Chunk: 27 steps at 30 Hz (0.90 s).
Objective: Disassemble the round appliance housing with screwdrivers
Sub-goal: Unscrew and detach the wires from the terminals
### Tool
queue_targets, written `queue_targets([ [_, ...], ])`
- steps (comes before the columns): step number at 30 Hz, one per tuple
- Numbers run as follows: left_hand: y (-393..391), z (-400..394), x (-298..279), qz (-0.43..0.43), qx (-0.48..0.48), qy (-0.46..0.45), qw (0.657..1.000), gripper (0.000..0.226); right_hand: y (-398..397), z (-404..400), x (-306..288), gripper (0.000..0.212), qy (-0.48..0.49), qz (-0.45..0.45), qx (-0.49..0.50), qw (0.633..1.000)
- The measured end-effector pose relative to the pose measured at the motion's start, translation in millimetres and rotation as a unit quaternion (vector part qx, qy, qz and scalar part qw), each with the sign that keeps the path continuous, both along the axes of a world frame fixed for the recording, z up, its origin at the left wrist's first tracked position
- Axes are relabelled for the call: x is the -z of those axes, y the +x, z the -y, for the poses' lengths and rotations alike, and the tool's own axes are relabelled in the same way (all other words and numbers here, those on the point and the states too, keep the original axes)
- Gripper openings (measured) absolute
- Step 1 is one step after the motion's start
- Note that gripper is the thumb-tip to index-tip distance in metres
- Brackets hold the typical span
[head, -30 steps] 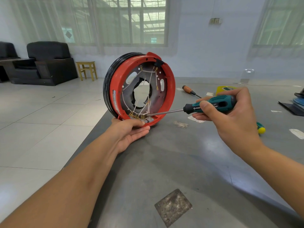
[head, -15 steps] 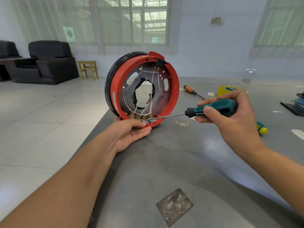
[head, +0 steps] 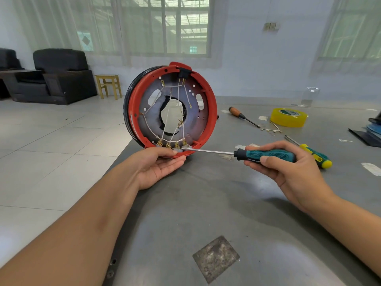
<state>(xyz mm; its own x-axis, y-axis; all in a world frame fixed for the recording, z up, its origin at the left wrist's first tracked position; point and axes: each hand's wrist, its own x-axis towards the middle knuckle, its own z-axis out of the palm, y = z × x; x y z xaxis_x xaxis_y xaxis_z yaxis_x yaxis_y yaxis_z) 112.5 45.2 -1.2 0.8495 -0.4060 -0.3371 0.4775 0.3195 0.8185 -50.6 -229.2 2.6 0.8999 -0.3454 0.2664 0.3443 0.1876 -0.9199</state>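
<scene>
Currently mid-disassembly: round red housing (head: 208, 129) stands on edge at the near-left corner of the grey table (head: 257, 213), open inner side facing me, metal plate with centre hole and white wires (head: 168, 118) exposed. My left hand (head: 158, 166) cups the bottom rim from below, palm up, thumb pressed on the rim near the row of brass terminals (head: 172, 144), so it's holding the housing upright. My right hand (head: 288, 170) is wrapped tight around the teal-handled screwdriver (head: 266, 155), shaft nearly level, tip sitting at the small grey block (head: 177, 149) at the right end of that terminal row, just beside my left thumb. Can't tell if the tip is seated in a screw head or just prying; too small.

Step in hand, I'd say: loosening the terminal block fixing at the bottom. Next move calls for steady axial push while turning, housing kept from rolling, thumb clear of the tip in case it slips.

Spare tools lie well apart on the right: wooden-handled screwdriver (head: 237, 112), yellow-green screwdriver (head: 315, 156), yellow tape roll (head: 288, 117), some loose wire bits (head: 271, 130) between them
</scene>
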Motion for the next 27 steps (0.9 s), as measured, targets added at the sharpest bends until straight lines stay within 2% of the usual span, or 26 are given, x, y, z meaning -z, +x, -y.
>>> queue_targets([
  [5,0.8,-4.0,-0.8,-0.005,-0.008,-0.021,1.000,0.014,1.4,-0.1,5.9,0.022,0.009,-0.035,-0.008,0.999],
  [12,3.0,-6.6,-1.1,-0.021,-0.023,-0.053,0.998,0.013,2.2,-7.9,11.3,0.022,-0.003,-0.020,-0.022,1.000],
  [17,3.0,-7.7,-0.5,-0.023,-0.022,-0.060,0.998,0.032,1.4,-16.0,9.7,0.022,0.005,-0.024,-0.018,1.000],
  [21,3.2,-6.6,0.1,-0.025,-0.020,-0.057,0.998,0.029,-0.4,-17.8,6.4,0.021,0.017,-0.033,-0.012,0.999],
  [25,2.3,-5.3,-0.7,-0.028,-0.030,-0.067,0.997,0.012,-0.5,-17.8,6.6,0.021,0.033,-0.042,-0.014,0.998],
  [27,2.0,-4.3,-0.8,-0.025,-0.031,-0.065,0.997,0.013,0.8,-16.8,7.1,0.020,0.055,-0.042,-0.018,0.997],
])
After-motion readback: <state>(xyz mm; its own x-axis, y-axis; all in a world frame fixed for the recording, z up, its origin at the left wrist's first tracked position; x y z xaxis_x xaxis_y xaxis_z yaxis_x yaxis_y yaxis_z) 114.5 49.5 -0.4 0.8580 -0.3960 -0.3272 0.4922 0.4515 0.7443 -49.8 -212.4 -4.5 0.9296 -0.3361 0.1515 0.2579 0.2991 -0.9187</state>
